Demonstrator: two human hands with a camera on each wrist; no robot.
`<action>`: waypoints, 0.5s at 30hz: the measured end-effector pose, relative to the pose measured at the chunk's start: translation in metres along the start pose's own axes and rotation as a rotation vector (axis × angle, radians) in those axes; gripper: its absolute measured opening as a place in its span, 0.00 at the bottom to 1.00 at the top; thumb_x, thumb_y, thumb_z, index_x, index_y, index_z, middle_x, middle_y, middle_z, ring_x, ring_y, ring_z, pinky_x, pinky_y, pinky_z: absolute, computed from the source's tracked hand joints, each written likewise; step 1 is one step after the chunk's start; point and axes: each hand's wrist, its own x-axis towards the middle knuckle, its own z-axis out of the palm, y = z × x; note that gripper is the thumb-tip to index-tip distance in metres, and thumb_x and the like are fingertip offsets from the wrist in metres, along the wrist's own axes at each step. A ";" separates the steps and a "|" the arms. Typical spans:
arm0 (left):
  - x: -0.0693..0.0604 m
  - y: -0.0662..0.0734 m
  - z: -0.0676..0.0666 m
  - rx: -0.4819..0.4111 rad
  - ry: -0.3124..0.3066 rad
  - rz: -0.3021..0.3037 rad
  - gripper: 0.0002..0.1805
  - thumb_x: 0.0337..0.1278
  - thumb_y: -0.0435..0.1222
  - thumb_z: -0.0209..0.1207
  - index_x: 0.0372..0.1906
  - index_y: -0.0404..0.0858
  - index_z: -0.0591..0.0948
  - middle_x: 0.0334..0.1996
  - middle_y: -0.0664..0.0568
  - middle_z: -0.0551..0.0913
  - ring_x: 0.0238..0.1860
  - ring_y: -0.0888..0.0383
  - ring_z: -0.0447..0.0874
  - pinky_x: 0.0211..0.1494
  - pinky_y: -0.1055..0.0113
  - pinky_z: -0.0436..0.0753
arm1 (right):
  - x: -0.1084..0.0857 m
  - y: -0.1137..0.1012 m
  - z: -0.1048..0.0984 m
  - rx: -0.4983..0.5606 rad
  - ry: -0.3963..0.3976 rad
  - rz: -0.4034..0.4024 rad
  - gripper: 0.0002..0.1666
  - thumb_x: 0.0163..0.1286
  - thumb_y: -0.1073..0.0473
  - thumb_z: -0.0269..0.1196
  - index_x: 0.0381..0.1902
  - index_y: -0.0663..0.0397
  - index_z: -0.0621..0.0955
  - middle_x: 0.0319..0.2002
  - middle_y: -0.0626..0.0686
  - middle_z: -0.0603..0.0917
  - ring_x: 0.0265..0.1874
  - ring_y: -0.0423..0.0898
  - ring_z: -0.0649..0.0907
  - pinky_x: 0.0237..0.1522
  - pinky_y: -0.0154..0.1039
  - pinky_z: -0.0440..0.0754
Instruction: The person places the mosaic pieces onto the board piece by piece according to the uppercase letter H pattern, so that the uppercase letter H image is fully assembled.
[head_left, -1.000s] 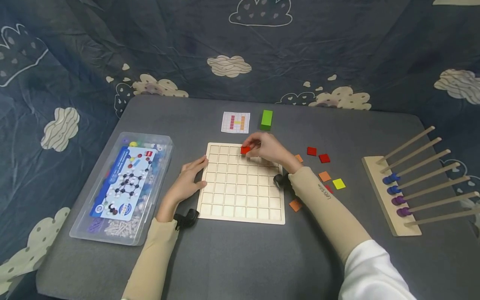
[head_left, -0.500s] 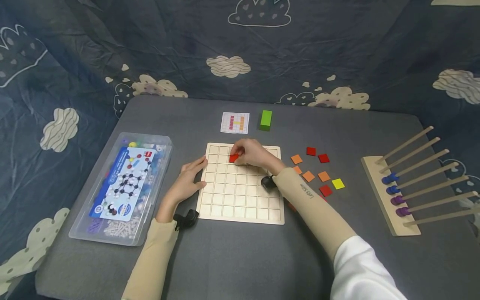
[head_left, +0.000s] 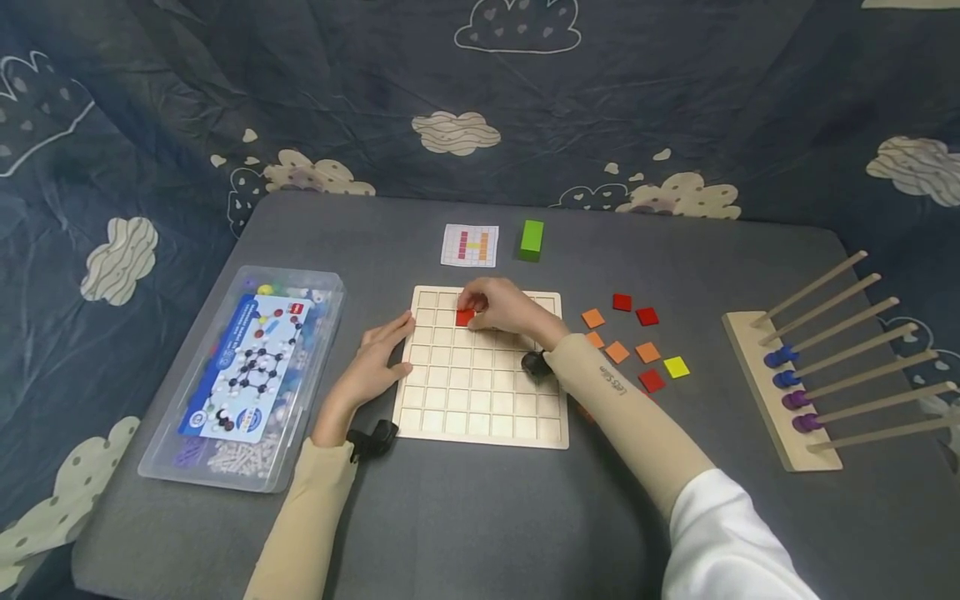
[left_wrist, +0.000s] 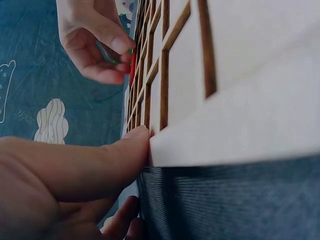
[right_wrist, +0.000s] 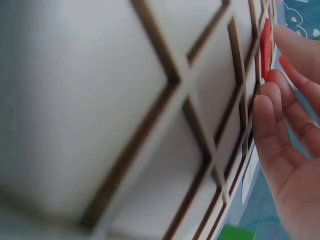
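A wooden grid board lies flat on the grey table. My right hand is over its far part and holds a red square tile between thumb and fingers, at a cell in the second row from the far edge. In the right wrist view the tile sits against the grid, partly behind the fingertips. My left hand rests at the board's left edge, fingers extended. Its thumb touches the rim in the left wrist view.
Loose orange, red and yellow tiles lie right of the board. Behind it are a pattern card and a green block. A plastic case stands left, a peg rack right.
My right hand has moved left and nearer with the red tile, from the far edge to the second row, then shifted slightly left. The left hand has stayed put.
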 end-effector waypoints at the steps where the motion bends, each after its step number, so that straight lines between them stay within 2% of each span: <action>1: 0.000 0.000 0.000 0.002 -0.003 0.005 0.36 0.56 0.24 0.58 0.70 0.25 0.59 0.73 0.38 0.52 0.67 0.36 0.48 0.63 0.37 0.52 | -0.002 0.001 -0.002 0.018 0.006 0.005 0.13 0.53 0.71 0.70 0.38 0.61 0.82 0.36 0.53 0.82 0.37 0.47 0.78 0.44 0.38 0.74; 8: -0.002 0.002 -0.001 0.031 -0.016 0.022 0.34 0.64 0.33 0.56 0.71 0.26 0.57 0.73 0.37 0.49 0.67 0.34 0.47 0.60 0.33 0.47 | -0.024 0.018 -0.028 0.142 0.086 0.068 0.11 0.61 0.68 0.66 0.42 0.64 0.82 0.34 0.54 0.81 0.35 0.48 0.78 0.40 0.40 0.74; 15: -0.001 0.005 0.000 0.038 -0.015 -0.008 0.35 0.64 0.30 0.56 0.72 0.29 0.56 0.74 0.40 0.49 0.67 0.35 0.47 0.59 0.34 0.49 | -0.058 0.040 -0.068 0.239 0.194 0.131 0.17 0.65 0.65 0.64 0.50 0.68 0.79 0.40 0.59 0.79 0.38 0.52 0.77 0.44 0.49 0.74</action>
